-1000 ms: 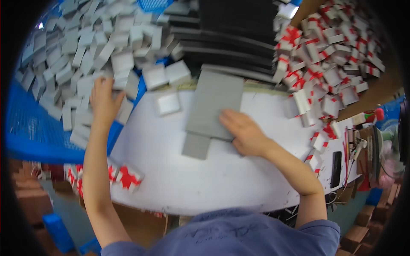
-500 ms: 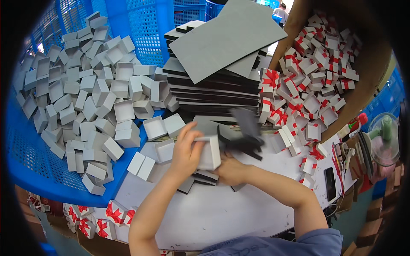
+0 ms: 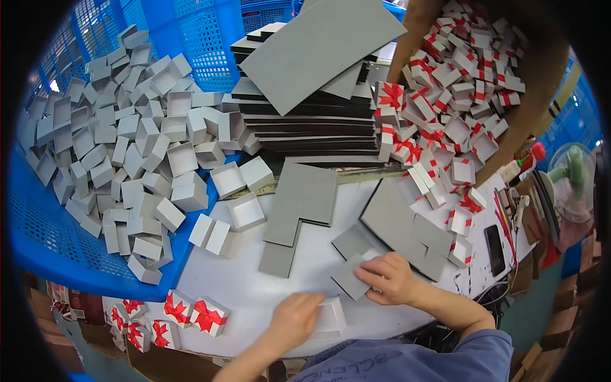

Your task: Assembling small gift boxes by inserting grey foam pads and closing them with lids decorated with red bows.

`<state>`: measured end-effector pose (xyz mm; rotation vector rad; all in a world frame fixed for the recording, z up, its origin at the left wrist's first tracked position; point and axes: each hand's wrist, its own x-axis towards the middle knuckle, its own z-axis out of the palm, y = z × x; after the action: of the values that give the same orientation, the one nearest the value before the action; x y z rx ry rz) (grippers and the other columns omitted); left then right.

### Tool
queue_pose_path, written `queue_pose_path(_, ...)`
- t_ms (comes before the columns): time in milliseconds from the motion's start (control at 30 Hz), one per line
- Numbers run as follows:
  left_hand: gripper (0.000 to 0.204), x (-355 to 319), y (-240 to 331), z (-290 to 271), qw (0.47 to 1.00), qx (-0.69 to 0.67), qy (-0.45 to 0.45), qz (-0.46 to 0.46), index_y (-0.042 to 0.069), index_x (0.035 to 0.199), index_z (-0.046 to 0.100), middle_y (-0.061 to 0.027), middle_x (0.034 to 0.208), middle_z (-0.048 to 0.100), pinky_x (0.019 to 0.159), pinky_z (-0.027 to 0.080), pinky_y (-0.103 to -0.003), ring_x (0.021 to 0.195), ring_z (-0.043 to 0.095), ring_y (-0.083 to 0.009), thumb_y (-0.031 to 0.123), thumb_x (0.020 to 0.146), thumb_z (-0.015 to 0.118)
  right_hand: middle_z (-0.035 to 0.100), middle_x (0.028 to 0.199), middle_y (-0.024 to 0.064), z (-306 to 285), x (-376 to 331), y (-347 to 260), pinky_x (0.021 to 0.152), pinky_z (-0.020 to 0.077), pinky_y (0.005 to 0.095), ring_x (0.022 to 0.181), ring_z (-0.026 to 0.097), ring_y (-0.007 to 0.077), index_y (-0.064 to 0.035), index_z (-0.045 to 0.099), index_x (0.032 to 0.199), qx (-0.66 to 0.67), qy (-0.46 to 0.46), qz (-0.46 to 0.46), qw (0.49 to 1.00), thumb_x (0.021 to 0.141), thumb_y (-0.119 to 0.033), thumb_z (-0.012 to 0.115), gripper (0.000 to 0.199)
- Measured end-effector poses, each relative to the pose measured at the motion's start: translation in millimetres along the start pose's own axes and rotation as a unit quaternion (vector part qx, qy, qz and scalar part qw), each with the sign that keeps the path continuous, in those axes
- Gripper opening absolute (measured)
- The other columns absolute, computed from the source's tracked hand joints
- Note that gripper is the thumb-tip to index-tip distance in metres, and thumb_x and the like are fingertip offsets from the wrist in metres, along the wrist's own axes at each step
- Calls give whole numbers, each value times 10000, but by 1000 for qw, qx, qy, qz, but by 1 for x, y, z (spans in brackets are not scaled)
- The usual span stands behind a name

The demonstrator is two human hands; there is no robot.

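- Head view, looking down: my left hand (image 3: pixel 296 319) lies flat-ish on the white table (image 3: pixel 254 299), its fingers loosely curled against a small white open box (image 3: pixel 331 316) that sits just past my fingertips, touching them; I cannot tell whether I truly grip it or only press on it.
- My right hand (image 3: pixel 389 278) rests a little further from me, its fingers bent down onto a small grey card square (image 3: pixel 351 278), the tips pinching its near edge against the table.
- Just beyond those right fingers lie more loose grey squares (image 3: pixel 354 240), and beyond them a larger grey card sheet (image 3: pixel 398 219) with a dark edge.
- Off my right fingertips toward the left lies a stepped strip of grey card (image 3: pixel 299 204), flat on the table, apart from both hands.
- Well beyond both hands stands a stack of dark-edged grey boards (image 3: pixel 305 121), with one big grey board (image 3: pixel 321 44) tilted on top.
- Left of my left hand, a blue mesh crate (image 3: pixel 63 248) holds a heap of plain white box trays (image 3: pixel 121 146); a few trays spill onto the table near its rim.
- Right of my right hand, a cardboard bin (image 3: pixel 541 83) is piled with white lids with red bows (image 3: pixel 445 102).
- Close beside my left wrist, at the table's near edge, sit several closed white boxes with red bows (image 3: pixel 191 312).
- A dark phone (image 3: pixel 495 249) lies beyond my right forearm.
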<state>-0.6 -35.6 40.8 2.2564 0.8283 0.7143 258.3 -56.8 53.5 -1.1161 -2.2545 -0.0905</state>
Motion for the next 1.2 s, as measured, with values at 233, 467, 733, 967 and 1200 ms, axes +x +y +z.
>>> queue_pose_path(233, 637, -21, 31, 36, 988, 153, -22, -17, 22, 1230, 468, -167, 1247, 438, 875, 352, -432, 1056, 433, -345, 352, 723, 666, 534, 827, 20, 22, -37, 4, 678, 386, 326, 815, 491, 198, -70, 606, 937, -57, -71, 87, 992, 597, -139, 659, 351)
queue_pose_path(467, 806, -31, 24, 55, 989, 139, -37, -43, 18, 1298, 393, -204, 1287, 384, 929, 317, -459, 1082, 384, -378, 333, 637, 731, 543, 796, 27, 37, -14, 17, 648, 432, 335, 730, 523, 209, -62, 639, 966, -50, -43, 116, 991, 627, -106, 682, 345)
queue_pose_path(733, 1004, -28, -6, 65, 1000, -12, -2, -27, -38, 1363, 137, -218, 1232, 401, 943, 333, -446, 1078, 399, -378, 231, 626, 763, 488, 751, 6, 26, -27, -52, 569, 385, 287, 666, 484, 150, -73, 615, 845, 40, -74, -146, 986, 679, -160, 586, 189)
queue_pose_path(967, 673, -39, -13, 58, 994, 27, -25, 103, 101, 1282, 371, -132, 1292, 396, 926, 328, -435, 1109, 393, -337, 260, 718, 703, 575, 1088, 101, 15, -43, -9, 808, 445, 414, 996, 556, 290, -127, 604, 1042, 151, -48, 20, 987, 661, -229, 733, 416)
queue_pose_path(1200, 343, -31, -2, 37, 979, 82, -142, 123, 265, 1118, 607, -79, 1385, 347, 927, 319, -435, 1140, 369, -328, 284, 778, 645, 328, 1337, 247, -10, -67, 92, 1045, 179, 467, 1267, 274, 380, -89, 296, 1372, -130, -175, 426, 878, 517, -567, 748, 1079)
